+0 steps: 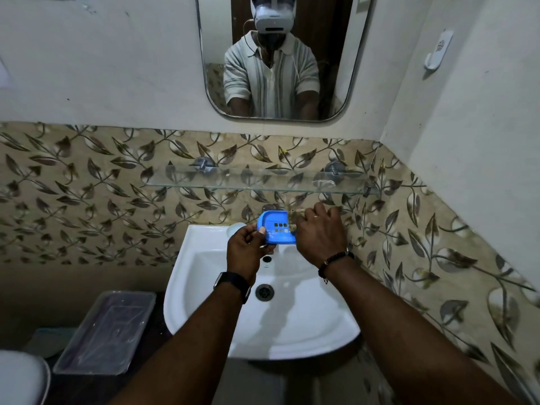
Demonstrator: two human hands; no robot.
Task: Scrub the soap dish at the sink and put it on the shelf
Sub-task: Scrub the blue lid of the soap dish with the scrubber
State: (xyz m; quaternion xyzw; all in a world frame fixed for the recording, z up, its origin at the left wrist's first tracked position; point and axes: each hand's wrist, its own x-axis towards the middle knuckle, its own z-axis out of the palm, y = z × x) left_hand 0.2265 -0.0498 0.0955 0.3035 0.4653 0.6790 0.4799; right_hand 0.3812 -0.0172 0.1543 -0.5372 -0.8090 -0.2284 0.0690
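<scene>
A blue plastic soap dish (276, 228) with square drain holes is tilted toward me above the back of the white sink (204, 287). My left hand (248, 247) grips its left edge, thumb on the rim. My right hand (318, 229) is closed at the dish's right end, and something small and yellowish shows at its fingertips; I cannot tell what it is. The tap behind the dish is mostly hidden. The glass shelf (257, 181) hangs on the tiled wall just above both hands, with nothing on it.
A mirror (277, 57) is mounted above the shelf. A clear plastic tray (108, 325) lies left of the sink, with a white toilet lid (20, 375) at the bottom left corner. A white wall hook (438, 51) sits upper right. The sink drain (264, 292) is uncovered.
</scene>
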